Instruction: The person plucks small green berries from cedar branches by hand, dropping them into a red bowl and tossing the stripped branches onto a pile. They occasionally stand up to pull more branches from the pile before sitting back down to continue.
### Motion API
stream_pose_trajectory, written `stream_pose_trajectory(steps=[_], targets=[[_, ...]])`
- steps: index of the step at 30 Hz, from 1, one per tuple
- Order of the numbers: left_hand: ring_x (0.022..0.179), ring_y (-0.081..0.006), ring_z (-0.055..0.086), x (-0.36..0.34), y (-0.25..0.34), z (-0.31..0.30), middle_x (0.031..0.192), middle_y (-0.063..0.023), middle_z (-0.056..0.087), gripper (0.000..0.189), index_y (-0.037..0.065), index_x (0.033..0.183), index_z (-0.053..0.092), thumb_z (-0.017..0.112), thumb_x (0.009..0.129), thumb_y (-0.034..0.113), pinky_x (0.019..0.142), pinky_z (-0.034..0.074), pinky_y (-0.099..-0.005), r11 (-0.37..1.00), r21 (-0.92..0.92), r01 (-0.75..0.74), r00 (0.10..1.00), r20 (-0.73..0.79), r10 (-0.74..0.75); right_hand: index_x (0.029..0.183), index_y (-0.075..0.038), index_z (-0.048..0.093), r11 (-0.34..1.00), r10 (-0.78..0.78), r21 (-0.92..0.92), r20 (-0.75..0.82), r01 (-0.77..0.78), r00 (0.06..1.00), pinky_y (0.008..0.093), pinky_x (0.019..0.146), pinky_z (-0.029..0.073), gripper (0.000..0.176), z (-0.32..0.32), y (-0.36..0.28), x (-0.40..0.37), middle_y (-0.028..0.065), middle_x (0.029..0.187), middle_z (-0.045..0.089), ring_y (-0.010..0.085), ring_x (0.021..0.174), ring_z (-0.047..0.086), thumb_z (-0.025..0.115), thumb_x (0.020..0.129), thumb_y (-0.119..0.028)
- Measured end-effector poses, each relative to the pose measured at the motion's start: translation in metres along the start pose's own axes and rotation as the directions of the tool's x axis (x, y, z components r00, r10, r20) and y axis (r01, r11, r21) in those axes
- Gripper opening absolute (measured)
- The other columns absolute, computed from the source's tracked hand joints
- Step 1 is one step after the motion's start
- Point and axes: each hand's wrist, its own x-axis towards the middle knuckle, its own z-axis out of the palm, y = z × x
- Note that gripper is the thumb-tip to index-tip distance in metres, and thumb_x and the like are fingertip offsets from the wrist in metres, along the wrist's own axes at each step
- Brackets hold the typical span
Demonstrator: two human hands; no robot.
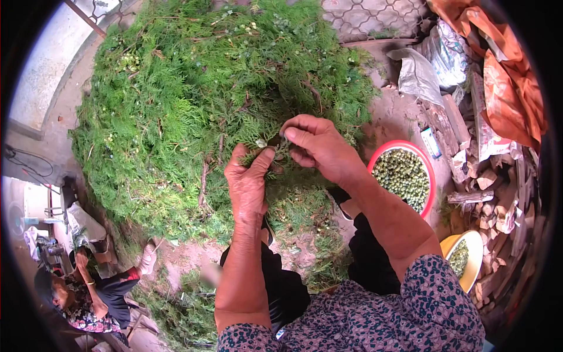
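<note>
My left hand (248,176) is closed, pinching an evergreen sprig (253,154) between thumb and fingers. A pale green seed cone (261,142) shows just above its thumb. Close by on the right, my right hand (322,146) has thumb and forefinger pressed together beside the sprig; whatever lies between them is too small to make out. Both hands are in front of a big heap of cut evergreen branches (176,123), which carries more pale cones. To the right of my right forearm stands a red-rimmed basin (433,176) full of small green cones.
A yellow basin (476,249) with more green cones stands at the right, beside stacked firewood (498,217). An orange tarp (510,88) and white sacks (446,56) lie at the upper right. At the lower left, another person (88,293) sits near loose sprigs (193,308).
</note>
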Motion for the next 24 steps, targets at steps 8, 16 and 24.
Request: stream_pose_trajectory(steps=[8,16,24], targets=[[0.057,-0.0042,0.049,-0.002,-0.002,-0.002,0.067,0.0017,0.057,0.004,0.003,0.077,0.059,0.063,0.077,0.003,0.049,0.041,-0.0203,0.947,0.280,-0.157,0.988,0.053,0.148,0.091,-0.003,0.057,0.829,-0.344,-0.457,0.040,0.324,0.938,0.0187,0.046,0.034,0.011,0.006,0.006,0.001,0.0009,0.079,0.054,0.0039,0.055,0.044,0.056,0.082,-0.008],[0.057,-0.0042,0.047,0.001,-0.005,-0.008,0.063,0.0025,0.054,0.008,0.002,0.071,0.058,0.065,0.075,0.002,0.049,0.039,-0.0201,0.828,0.496,-0.260,0.965,0.160,0.207,0.089,-0.002,0.057,0.831,-0.246,-0.520,-0.021,0.199,0.969,0.0213,0.046,0.037,0.013,0.004,0.014,0.005,0.0027,0.075,0.055,0.0053,0.058,0.048,0.060,0.081,-0.012],[0.062,-0.0183,0.058,0.007,0.000,-0.023,0.076,-0.0091,0.061,0.016,0.001,0.089,0.057,0.065,0.075,0.004,0.049,0.047,-0.0283,0.985,-0.159,0.070,0.988,-0.123,-0.090,0.094,-0.004,0.058,0.978,-0.108,-0.201,-0.227,0.062,0.968,0.0187,0.043,0.037,0.015,-0.041,-0.026,-0.017,0.0015,0.073,0.055,0.0081,0.056,0.052,0.059,0.083,-0.013]])
